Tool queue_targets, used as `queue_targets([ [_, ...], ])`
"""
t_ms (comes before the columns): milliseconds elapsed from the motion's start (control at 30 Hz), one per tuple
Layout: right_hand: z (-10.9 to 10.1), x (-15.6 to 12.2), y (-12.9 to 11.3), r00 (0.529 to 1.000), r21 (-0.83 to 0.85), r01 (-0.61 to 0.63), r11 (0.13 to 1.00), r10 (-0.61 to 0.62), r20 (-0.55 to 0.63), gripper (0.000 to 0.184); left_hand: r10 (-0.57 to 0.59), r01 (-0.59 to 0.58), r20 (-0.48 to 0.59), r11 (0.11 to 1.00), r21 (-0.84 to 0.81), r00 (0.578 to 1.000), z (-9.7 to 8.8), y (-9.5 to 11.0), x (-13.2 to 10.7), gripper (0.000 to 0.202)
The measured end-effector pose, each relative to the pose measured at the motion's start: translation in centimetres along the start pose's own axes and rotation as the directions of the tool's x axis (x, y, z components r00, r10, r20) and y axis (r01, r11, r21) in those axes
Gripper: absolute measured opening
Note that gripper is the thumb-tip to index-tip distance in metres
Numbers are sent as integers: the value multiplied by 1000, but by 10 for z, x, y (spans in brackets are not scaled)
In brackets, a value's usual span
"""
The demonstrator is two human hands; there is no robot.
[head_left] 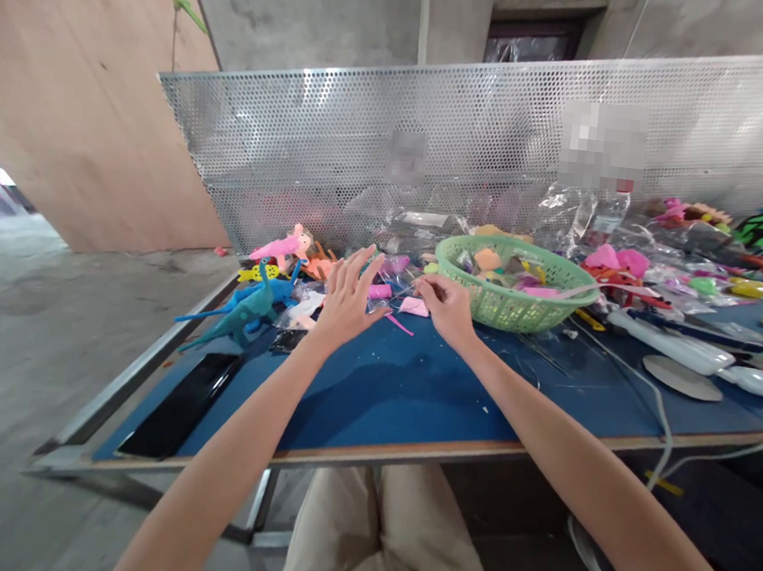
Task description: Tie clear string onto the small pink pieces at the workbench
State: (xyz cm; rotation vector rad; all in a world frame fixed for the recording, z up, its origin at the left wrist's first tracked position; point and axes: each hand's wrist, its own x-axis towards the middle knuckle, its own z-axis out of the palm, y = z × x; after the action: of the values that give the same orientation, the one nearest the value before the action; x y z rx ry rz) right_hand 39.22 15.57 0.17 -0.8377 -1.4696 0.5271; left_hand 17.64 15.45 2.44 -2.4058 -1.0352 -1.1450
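Note:
My left hand (347, 298) is raised over the blue table (397, 396) with its fingers spread, holding nothing. Just beyond it lie small pink pieces (381, 291) and clear plastic wrap. My right hand (446, 306) rests on the table with fingers curled, touching a small pink toy part (413, 306); whether it grips the part I cannot make out. A green plastic basket (512, 306) with small coloured toys stands just right of that hand.
Blue and pink rubber dinosaur toys (253, 304) lie at the left. A black flat slab (182, 405) sits near the front left corner. White corded tools (688, 352) lie at right. A perforated metal screen (479, 132) backs the table; more toys and bags are heaped along it.

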Motion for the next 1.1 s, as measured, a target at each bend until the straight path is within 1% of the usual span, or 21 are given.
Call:
queue_targets([
  [67, 2, -3, -6, 998, 4, 38, 999, -38, 42, 31, 16, -15, -10, 1000, 15, 1000, -3, 8, 2, 81],
  [133, 3, -4, -9, 996, 25, 42, 999, -44, 82, 32, 34, -34, 7, 999, 20, 999, -5, 9, 3, 78],
  [267, 3, -3, -8, 989, 32, 26, 999, -30, 143, 36, 78, -80, 119, 997, 11, 990, -6, 3, 2, 68],
  [333, 3, -3, -7, 988, 34, 24, 999, -29, 151, 36, 88, -92, 145, 996, 19, 986, -6, 0, 2, 64],
  [433, 4, -2, -5, 989, 46, 7, 999, -14, 147, 37, 101, -111, 145, 992, 60, 984, -5, -1, 2, 58],
  [533, 4, -2, -5, 989, 58, -9, 998, 1, 145, 35, 98, -113, 147, 989, 96, 984, -5, -1, 1, 59],
  [667, 5, -3, -10, 984, 84, -45, 995, 29, 174, 32, 70, -89, 165, 990, 108, 984, -4, -2, -1, 58],
  [767, 7, -5, -13, 981, 66, -51, 997, 37, 190, 31, 38, -54, 181, 995, 86, 983, -6, -2, -1, 54],
  [933, 11, -9, -12, 985, 69, -71, 995, 59, 162, 26, -46, 31, 221, 997, 67, 974, -11, 3, 2, 54],
  [1033, 12, -9, -10, 984, 74, -87, 993, 74, 162, 27, -53, 45, 241, 998, 37, 969, -14, 5, 4, 51],
  [1100, 12, -9, -9, 984, 72, -84, 994, 72, 165, 29, -48, 42, 232, 999, 30, 972, -14, 6, 5, 50],
])
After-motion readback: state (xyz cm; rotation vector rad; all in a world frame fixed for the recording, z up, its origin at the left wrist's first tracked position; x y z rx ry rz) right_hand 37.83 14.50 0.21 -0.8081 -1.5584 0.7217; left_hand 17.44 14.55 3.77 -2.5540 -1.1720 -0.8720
